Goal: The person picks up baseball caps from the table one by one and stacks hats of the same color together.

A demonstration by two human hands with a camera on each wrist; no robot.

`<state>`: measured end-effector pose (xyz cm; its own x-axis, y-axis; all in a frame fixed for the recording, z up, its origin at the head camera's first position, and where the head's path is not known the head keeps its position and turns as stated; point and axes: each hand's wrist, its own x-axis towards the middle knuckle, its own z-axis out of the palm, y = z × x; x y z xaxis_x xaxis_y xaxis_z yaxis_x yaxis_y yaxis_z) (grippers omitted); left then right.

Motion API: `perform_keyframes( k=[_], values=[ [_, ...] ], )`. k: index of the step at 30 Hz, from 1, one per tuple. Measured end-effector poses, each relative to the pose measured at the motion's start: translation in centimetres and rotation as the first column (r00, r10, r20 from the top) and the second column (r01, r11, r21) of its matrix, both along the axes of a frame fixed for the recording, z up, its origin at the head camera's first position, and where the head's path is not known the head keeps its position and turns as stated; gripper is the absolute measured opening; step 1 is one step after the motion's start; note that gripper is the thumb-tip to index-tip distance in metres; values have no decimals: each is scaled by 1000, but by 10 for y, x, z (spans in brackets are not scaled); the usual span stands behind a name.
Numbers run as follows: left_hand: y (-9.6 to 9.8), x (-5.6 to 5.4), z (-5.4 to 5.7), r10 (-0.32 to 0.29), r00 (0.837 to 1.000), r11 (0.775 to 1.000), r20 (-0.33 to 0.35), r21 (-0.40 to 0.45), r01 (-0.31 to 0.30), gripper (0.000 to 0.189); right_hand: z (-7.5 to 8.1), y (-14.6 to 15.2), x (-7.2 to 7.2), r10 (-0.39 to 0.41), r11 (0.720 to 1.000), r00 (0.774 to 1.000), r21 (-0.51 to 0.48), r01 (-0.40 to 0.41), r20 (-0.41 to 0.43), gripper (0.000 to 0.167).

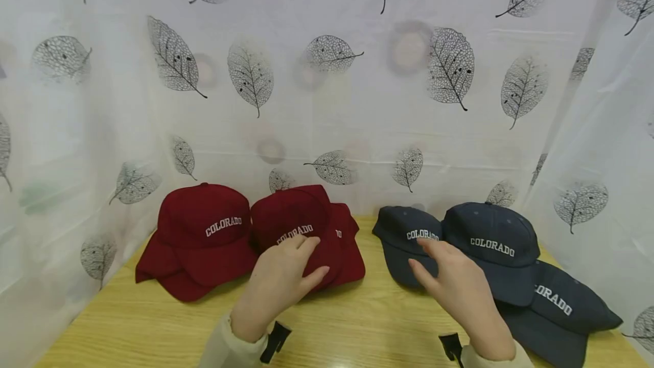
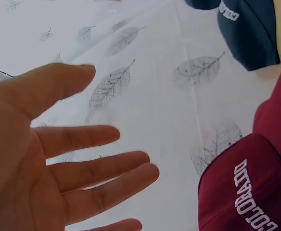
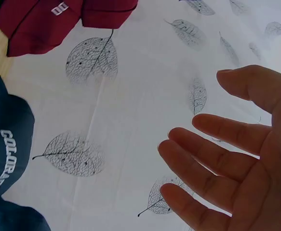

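Observation:
Both hands are held up with nothing in them. My left hand (image 1: 281,277) hovers in front of a red cap (image 1: 286,212) lettered COLORADO, hiding part of its front. In the left wrist view, the left fingers (image 2: 101,163) are spread and apart from the caps. My right hand (image 1: 462,285) hangs before the small-looking navy cap (image 1: 409,226) and a larger-looking navy cap (image 1: 490,223). Its fingers (image 3: 217,159) are loosely extended in the right wrist view. Another red cap (image 1: 204,209) sits at the left, overlapping red fabric beneath it. A third navy cap (image 1: 557,305) lies at the right.
The caps sit on a wood-grain table (image 1: 352,328). More red cap fabric (image 1: 349,243) shows behind the middle red cap. A white curtain (image 1: 327,112) with leaf prints encloses the back and sides. Black straps (image 1: 276,342) show at the wrists.

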<state>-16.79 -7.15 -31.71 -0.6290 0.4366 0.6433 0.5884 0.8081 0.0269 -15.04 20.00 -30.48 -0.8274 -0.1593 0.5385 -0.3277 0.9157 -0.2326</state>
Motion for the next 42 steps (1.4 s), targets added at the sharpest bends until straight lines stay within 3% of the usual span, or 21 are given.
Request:
perform_keyframes(
  k=[14,30,42],
  values=[
    [1,0,-1,-2,999,999,43,-35,4,38,-7,36,0,-96,995,991,46,92,97,40],
    [2,-1,-1,-8,997,999,80,-52,12,36,-19,55,-17,-142,989,986,40,139,86,34],
    [1,-1,-2,-9,997,998,75,-58,13,36,-37,71,-33,-227,973,957,76,217,180,34]
  ],
)
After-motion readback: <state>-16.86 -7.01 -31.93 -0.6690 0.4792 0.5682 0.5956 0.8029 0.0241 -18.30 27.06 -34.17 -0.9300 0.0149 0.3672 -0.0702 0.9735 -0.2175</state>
